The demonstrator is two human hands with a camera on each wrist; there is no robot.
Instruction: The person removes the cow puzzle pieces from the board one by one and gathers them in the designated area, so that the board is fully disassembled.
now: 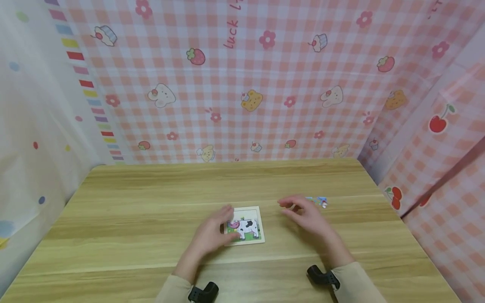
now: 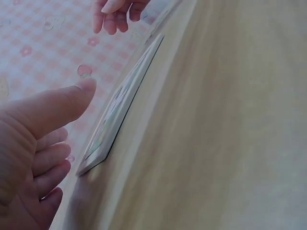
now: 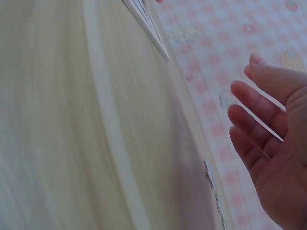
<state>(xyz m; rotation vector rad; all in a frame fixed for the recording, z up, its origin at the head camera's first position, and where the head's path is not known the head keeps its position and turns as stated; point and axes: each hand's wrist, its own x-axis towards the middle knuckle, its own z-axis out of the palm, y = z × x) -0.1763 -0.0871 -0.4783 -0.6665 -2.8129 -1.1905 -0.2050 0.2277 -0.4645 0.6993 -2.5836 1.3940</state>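
In the head view, your left hand (image 1: 212,230) is at the left side of a square, pale-rimmed board (image 1: 261,225) with a black-and-white cow pictured on green ground. Thumb and fingers are spread well apart, reaching over its left part without gripping it. The board lies flat on a light, wood-grained tabletop (image 1: 144,240), between your two hands and nearer the left. Your right hand (image 1: 308,216) is off to the right of the board, fingers loosely bent, thumb apart from them. Just past it, partly hidden by that hand, lies a small patch of blue, multicoloured flat pieces (image 1: 322,201). You wear beige sleeves (image 1: 358,284) and a black device at each wrist. Behind the table hangs a pink-and-white checked cloth (image 1: 227,80) printed with flowers, strawberries and animal faces.

In the left wrist view, your left thumb and fingers stand loosely open with nothing in their grasp; the board shows nearly edge-on beside them. Your right hand appears beyond it, fingers pointing down.

In the right wrist view, your right fingers are relaxed and slightly curved, holding nothing. A corner of the board shows at the top, and a thin edge of something flat lies low beside the hand, too narrow to identify.
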